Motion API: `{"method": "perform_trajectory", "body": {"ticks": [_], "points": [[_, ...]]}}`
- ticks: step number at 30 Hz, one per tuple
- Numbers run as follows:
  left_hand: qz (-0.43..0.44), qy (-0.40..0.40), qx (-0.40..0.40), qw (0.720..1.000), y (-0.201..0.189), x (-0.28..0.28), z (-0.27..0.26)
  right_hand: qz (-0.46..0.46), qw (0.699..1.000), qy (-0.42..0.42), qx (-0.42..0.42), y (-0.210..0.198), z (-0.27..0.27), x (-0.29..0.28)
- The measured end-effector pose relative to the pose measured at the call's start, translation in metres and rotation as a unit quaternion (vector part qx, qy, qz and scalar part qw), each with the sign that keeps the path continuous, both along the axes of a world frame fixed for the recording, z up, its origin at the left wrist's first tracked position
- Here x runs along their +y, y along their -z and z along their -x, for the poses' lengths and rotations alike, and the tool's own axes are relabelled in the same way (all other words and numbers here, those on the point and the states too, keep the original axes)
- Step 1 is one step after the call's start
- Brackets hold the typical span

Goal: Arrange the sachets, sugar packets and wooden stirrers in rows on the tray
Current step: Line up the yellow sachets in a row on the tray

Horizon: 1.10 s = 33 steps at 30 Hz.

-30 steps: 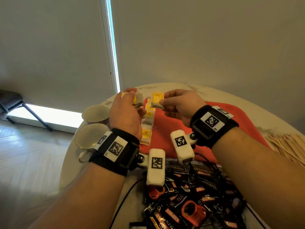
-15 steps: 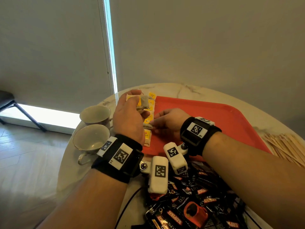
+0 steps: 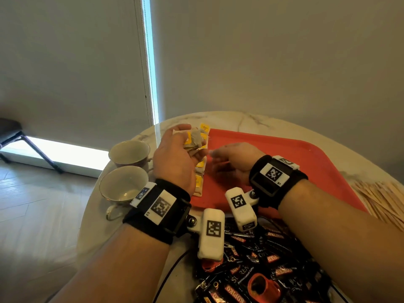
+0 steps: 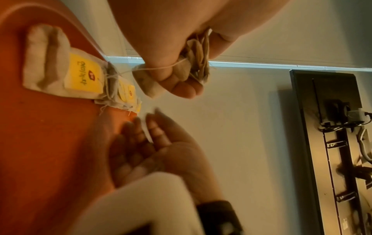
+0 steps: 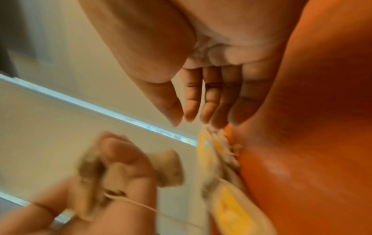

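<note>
we see a row of tea bags point(image 3: 200, 169) along the red tray's point(image 3: 284, 154) left edge; the left hand point(image 3: 175, 158) grips a bunch of tea bags point(image 3: 194, 142) above it, while the right hand's point(image 3: 231, 158) fingers point(image 5: 211, 101) lie straight, empty, beside the row.

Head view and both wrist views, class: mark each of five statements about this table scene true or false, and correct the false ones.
1. The left hand grips a bunch of tea bags. True.
2. The right hand holds a wooden stirrer. False: its fingers are straight and hold nothing.
3. A row of tea bags lies along the left edge of the red tray. True.
4. The wooden stirrers are lined up on the tray. False: they lie in a heap on the table to its right.
5. Two cups stand left of the tray. True.
</note>
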<state>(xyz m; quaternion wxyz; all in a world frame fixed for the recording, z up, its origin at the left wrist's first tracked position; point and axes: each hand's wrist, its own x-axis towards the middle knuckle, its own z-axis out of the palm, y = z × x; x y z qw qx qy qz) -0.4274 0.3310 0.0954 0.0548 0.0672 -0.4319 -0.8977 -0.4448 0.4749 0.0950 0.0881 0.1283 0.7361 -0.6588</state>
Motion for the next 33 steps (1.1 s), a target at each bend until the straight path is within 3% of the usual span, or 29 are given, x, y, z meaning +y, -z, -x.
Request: {"method": "perform_trajectory", "body": {"ticks": [5,9,15,20,23,28,33], "points": [[-0.047,0.04,-0.001,0.998,0.002,0.003,0.0,0.056,0.993,0.004,0.103,-0.025,-0.005,0.012],[-0.071,0.065,0.006,0.995,0.005,0.006,0.001,-0.011,0.988,-0.019,0.155,-0.029,-0.008,0.011],[-0.07,0.093,0.024,0.993,0.008,0.004,0.004,-0.035,0.988,-0.025,0.149,-0.02,-0.005,0.011],[-0.073,0.089,0.026,0.993,0.006,0.005,0.004,0.052,0.986,-0.025,0.154,-0.021,-0.005,0.014],[-0.07,0.058,0.003,0.996,0.007,0.003,0.006,0.056,0.983,0.005,0.177,-0.02,-0.003,0.019],[-0.057,0.027,-0.023,0.998,0.009,-0.002,0.01,0.101,0.96,-0.003,0.26,-0.025,-0.006,0.02],[-0.018,0.037,-0.036,0.999,0.009,0.002,0.01,0.011,0.919,-0.044,0.391,-0.03,-0.01,0.017]]}}
